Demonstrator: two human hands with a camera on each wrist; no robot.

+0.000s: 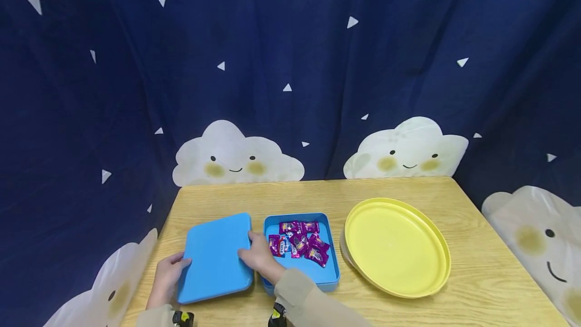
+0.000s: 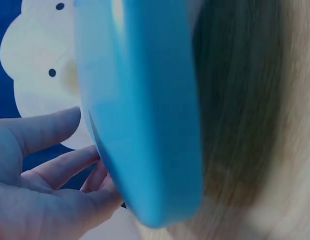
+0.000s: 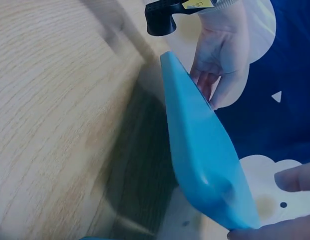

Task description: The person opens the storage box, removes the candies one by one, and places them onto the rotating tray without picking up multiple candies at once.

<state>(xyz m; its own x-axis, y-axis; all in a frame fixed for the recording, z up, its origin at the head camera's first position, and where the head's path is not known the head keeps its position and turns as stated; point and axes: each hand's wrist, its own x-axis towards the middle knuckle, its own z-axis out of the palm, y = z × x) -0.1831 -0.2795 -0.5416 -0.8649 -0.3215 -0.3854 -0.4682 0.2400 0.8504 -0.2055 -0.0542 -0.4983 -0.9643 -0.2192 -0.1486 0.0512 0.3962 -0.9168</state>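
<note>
A flat blue lid (image 1: 218,259) with rounded corners is held above the wooden table, tilted, its shadow falling on the wood below. My left hand (image 1: 167,275) holds the lid's left edge; in the left wrist view its fingers (image 2: 70,165) reach the underside. On the right edge, my right hand (image 1: 262,257) grips with thumb and fingers, only partly seen in the right wrist view. Just right of the lid stands an open blue box (image 1: 324,276) containing several small purple candy packets (image 1: 299,242) and a few blue and pink ones. My right wrist passes over the box's near left corner.
A round yellow lid (image 1: 395,246) lies to the right of the box, with a pale edge visible beneath its left side. The wooden table (image 1: 490,276) ends at a dark blue curtain (image 1: 281,39) printed with white clouds and triangles.
</note>
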